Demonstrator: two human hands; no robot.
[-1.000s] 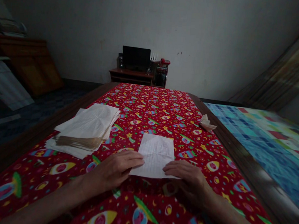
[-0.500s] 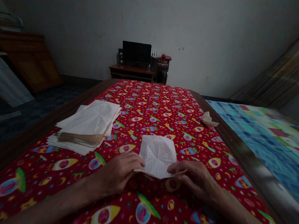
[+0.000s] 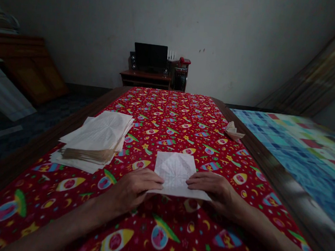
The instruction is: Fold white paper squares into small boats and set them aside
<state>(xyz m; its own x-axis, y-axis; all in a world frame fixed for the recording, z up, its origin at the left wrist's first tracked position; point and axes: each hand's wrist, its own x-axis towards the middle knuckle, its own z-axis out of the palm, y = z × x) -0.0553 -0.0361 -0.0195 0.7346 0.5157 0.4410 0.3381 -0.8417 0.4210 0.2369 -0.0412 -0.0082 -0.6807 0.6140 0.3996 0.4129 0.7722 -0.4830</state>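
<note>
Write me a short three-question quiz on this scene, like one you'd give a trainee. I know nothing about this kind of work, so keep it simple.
1. Multiple choice: what do the left hand and the right hand both touch?
A) The black screen
B) The creased sheet
C) The curtain

2. True or false: the stack of papers lies to the left of the creased sheet.

3. Fill in the blank: the small folded paper lies near the ____ edge of the red patterned cloth, as the person sees it.

Key: 1 B; 2 true; 3 right.
</note>
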